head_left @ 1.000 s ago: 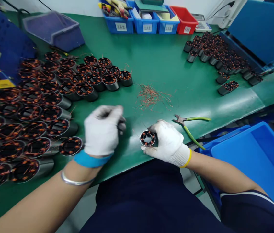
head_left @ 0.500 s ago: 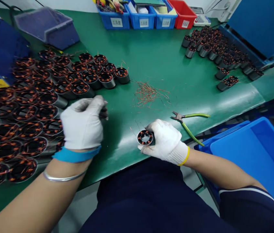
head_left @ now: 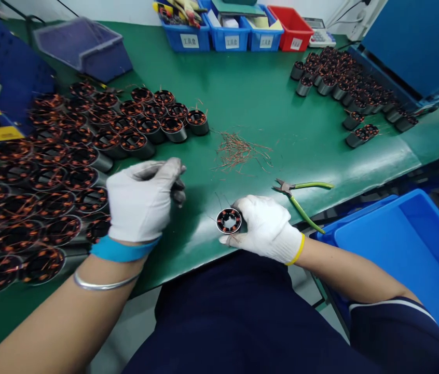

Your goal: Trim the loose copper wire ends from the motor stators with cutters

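My right hand (head_left: 264, 226), in a white glove, is closed around a motor stator (head_left: 229, 222) near the table's front edge. Black slots and orange copper windings line the stator's ring, and thin wire ends rise from it. My left hand (head_left: 143, 197), also gloved, hovers beside the left group of stators (head_left: 56, 205). Its fingers are curled with the thumb against them, and whatever may lie inside is hidden. Diagonal cutters (head_left: 292, 189) with green handles lie spread just beyond my right hand. A heap of cut copper wire (head_left: 241, 150) lies farther back.
More stators (head_left: 346, 83) stand at the back right of the green table (head_left: 243, 88). Blue bins (head_left: 190, 39), a red bin (head_left: 291, 31) and a calculator (head_left: 320, 36) line the back. A translucent purple bin (head_left: 87, 49) sits back left; a large blue tub (head_left: 402, 244) is at right.
My left hand has moved right, away from the left stators, with its fingers still curled. My right hand still holds the stator in nearly the same place. The view has shifted slightly.
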The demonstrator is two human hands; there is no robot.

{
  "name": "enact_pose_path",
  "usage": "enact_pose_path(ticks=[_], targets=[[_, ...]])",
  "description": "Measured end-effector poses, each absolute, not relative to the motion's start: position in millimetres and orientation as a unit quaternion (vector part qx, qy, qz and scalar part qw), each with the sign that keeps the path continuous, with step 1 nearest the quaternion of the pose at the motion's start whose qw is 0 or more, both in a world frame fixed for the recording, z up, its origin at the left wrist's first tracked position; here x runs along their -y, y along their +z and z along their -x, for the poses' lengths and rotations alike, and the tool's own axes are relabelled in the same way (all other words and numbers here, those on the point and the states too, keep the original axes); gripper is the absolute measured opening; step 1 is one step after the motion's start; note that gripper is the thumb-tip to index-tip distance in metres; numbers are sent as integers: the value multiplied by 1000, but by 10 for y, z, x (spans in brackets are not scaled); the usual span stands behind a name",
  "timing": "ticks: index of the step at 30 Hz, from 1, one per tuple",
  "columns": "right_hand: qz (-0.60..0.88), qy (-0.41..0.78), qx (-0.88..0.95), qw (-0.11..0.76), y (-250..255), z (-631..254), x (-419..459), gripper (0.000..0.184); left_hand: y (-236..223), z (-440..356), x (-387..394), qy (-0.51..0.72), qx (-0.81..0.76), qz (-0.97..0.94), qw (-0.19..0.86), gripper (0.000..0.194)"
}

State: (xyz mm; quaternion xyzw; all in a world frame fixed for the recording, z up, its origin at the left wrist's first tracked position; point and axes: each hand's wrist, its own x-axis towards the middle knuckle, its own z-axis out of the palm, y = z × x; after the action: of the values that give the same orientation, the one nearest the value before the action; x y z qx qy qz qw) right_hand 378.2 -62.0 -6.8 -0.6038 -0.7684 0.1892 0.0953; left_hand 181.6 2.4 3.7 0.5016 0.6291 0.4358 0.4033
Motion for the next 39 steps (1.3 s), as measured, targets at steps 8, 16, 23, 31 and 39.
enact_pose_path(ticks=[8,16,23,31,39], targets=[[552,425,684,217,14,-3989,376,33,98,-1938,211,40,-558,-715,419,45],[560,535,438,456,-173,-3965,46,15,54,-2048,224,11,-497,-698,515,37],[514,551,593,284,-155,-3924,275,16,69,-2014,179,27,-487,-710,507,37],[525,503,571,380,-138,-4110,235,32,126,-1931,116,23,-494,-702,512,42],[449,245,840,179,-177,-3975,500,55,25,-1859,70,122,-498,-654,557,27]])
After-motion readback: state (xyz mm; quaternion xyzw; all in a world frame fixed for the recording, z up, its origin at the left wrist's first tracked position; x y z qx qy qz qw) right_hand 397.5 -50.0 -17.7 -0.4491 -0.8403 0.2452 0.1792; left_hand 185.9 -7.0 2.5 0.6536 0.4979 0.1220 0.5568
